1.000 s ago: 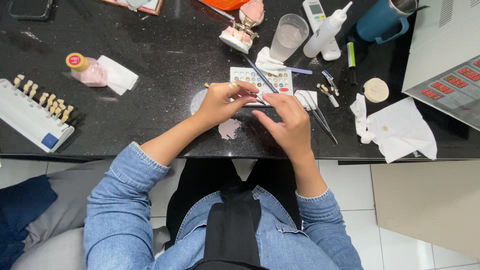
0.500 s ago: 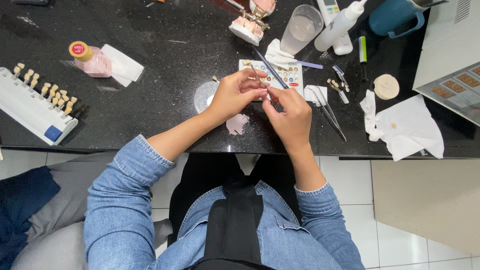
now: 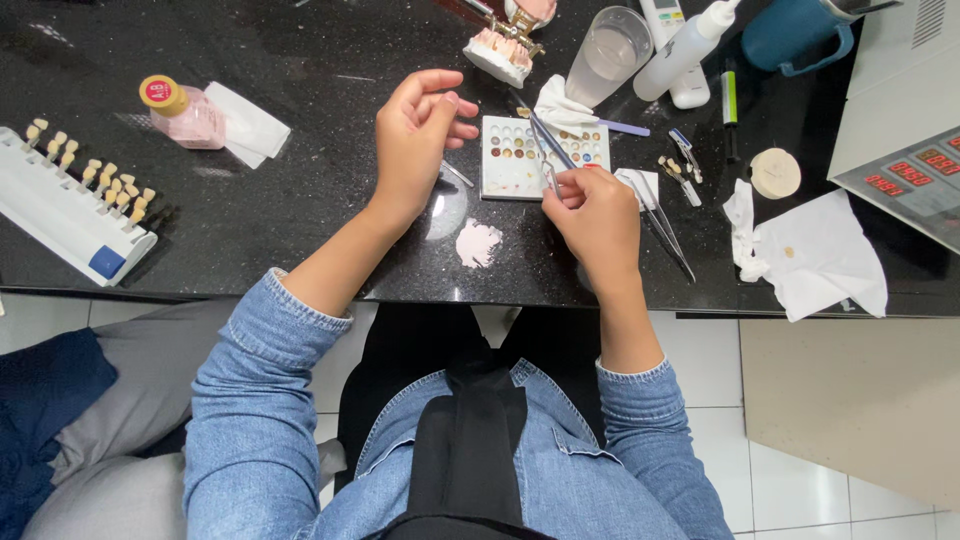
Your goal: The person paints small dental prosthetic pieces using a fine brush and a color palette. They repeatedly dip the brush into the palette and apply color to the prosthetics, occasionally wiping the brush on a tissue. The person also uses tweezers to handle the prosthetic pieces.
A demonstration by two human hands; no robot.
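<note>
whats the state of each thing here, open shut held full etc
left hand: raised over the counter, fingers curled, holding nothing I can see
right hand: grip closed on a thin brush
colour palette: lying flat, wells showing pigments
pink bottle: upright, cap on
clear cup: upright, uncovered
white squeeze bottle: lying tilted, nozzle on
tooth shade guide: flat, tabs in place

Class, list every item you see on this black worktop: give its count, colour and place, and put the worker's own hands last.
Palette tray: one, white with coloured wells, centre.
Brush: one, thin, held over tray.
Shade guide: one, white, left edge.
Small bottle: one, pink, yellow cap, upper left.
Tooth model: one, pink and white, top centre.
Glass: one, clear, top.
Squeeze bottle: one, white, top.
Mug: one, teal, top right.
Tissue: one, white, right.
Left hand: open, raised.
Right hand: grips brush.
</note>
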